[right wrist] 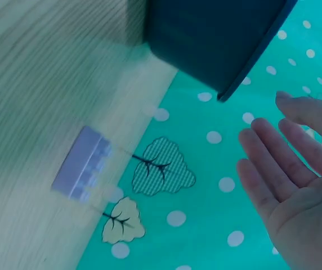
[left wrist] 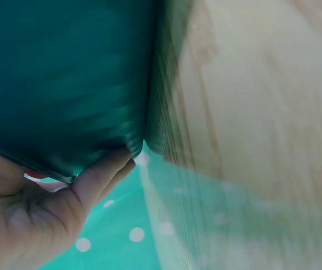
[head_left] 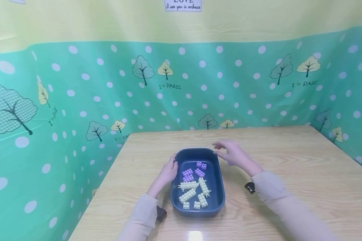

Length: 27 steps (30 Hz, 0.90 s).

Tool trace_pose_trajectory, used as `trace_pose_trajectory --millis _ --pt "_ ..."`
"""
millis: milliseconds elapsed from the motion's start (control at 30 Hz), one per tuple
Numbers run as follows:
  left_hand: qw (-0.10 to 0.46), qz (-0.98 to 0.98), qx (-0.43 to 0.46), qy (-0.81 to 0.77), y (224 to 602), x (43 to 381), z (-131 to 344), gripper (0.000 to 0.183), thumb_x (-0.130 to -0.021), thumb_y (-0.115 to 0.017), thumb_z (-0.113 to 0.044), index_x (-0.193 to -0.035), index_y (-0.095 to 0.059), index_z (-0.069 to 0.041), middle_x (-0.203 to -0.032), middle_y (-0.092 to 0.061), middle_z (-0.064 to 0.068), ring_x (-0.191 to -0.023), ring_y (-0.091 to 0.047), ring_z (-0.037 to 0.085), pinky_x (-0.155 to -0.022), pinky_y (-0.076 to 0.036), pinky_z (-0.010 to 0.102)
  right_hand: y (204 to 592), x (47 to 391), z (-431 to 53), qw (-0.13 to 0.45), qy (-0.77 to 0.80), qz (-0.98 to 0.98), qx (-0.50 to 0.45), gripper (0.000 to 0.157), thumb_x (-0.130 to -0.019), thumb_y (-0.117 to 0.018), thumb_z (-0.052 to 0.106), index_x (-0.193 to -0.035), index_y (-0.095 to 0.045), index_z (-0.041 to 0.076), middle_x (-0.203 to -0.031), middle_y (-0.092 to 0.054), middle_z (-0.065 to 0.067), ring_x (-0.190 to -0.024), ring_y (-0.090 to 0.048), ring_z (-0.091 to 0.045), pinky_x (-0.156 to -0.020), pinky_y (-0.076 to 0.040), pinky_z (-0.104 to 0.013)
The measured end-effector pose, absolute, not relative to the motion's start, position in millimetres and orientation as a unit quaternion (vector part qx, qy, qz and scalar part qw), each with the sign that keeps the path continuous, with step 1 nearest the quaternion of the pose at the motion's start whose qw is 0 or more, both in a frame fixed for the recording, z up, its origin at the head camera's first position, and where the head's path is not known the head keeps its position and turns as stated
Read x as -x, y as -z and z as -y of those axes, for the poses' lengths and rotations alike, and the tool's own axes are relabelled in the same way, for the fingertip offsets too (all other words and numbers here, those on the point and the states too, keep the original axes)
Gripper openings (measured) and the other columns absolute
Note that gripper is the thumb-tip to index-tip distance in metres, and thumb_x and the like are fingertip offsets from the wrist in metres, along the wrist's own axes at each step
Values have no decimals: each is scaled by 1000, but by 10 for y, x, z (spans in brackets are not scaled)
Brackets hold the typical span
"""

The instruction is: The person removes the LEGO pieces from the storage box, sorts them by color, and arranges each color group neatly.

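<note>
Fingers of the right hand (head_left: 233,154) are relaxed and hold nothing, the thumb just beside the far right corner of the dark blue box (head_left: 198,213). Those of the left hand (head_left: 169,170) grip its left rim near the far end. One loose purple brick (right wrist: 76,163) sits studs up on the table (head_left: 289,167) to the right of the box (the head view shows only a sliver of it). As I judge it, the relation that counts is this: the brick lies below the right palm, its long axis roughly parallel to the table's far edge, and the right hand is clearly nearer. Inside the box are purple bricks (head_left: 188,178) and pale bricks (head_left: 187,196).
</note>
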<state>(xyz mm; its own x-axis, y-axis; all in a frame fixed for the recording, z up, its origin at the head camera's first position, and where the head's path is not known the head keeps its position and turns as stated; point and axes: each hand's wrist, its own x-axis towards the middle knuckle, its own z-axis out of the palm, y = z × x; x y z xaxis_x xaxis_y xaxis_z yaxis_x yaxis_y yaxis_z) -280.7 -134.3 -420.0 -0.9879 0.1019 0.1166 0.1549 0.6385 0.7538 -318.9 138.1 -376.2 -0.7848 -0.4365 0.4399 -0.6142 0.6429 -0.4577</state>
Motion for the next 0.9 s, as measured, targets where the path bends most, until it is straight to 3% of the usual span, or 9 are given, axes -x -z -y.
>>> trace_pose_trajectory --millis 200,467,900 --pt "32 904 72 421 4200 2798 1353 49 -99 -33 -10 -144 -25 6 -141 -38 30 -128 -40 44 -105 -33 53 3758 3191 -1172 129 -297 887 -328 33 -84 -69 15 -113 -63 0 -103 -69 -14 -97 -65 -27 -90 -49 -45" --pt "29 905 73 419 4213 2810 1330 49 -99 -33 -11 -145 -23 5 -139 -40 32 -124 -44 44 -101 -39 53 3781 3163 -949 104 -257 893 -353 30 -83 -70 16 -110 -66 2 -105 -69 -11 -98 -65 -25 -88 -51 -39" --pt "34 904 76 420 4186 2795 1319 49 -99 -34 -10 -145 -24 5 -137 -41 32 -124 -44 45 -102 -37 54 3867 3138 -741 54 -251 890 -377 24 -84 -67 12 -106 -68 3 -101 -68 -10 -97 -64 -25 -86 -52 -39"
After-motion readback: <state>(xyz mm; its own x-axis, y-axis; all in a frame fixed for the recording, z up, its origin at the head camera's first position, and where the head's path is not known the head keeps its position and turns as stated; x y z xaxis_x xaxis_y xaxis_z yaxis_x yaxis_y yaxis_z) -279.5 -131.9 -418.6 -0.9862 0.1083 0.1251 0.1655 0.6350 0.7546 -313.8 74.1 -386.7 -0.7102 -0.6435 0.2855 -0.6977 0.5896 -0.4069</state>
